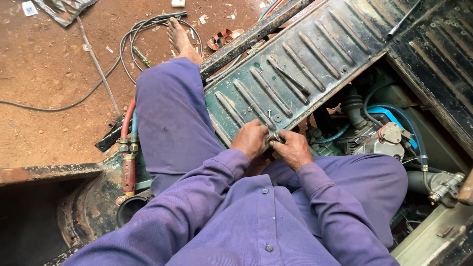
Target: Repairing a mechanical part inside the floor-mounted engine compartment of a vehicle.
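Both hands meet at the near edge of the ribbed green panel [295,64], just in front of the person's lap. Left hand [251,139] is clenched, knuckles up, fingers curled round a small metal part [277,138]. Right hand [294,148] touches the left; its thumb & forefinger pinch the same part from the other side. So the part sits between the two hands, mostly hidden. Only a bit of grey metal shows, too small to tell what kind.

Person wears purple overalls, sits w/ left leg stretched out over the panel's left edge, bare foot [178,37] on the red dirt ground [44,74].

On the panel, near its middle: a dark tool [291,80] lying slantwise, well apart from the hands.

Right of the hands, below the panel's lower edge: an open engine bay w/ a grey engine part [382,140] & a blue hose [404,120].

Left of the leg: a red hose [127,123] & thin blue one w/ brass fittings. Black cables [143,29] loop on the ground near the foot; a sandal [224,38] lies by the panel's top left edge.
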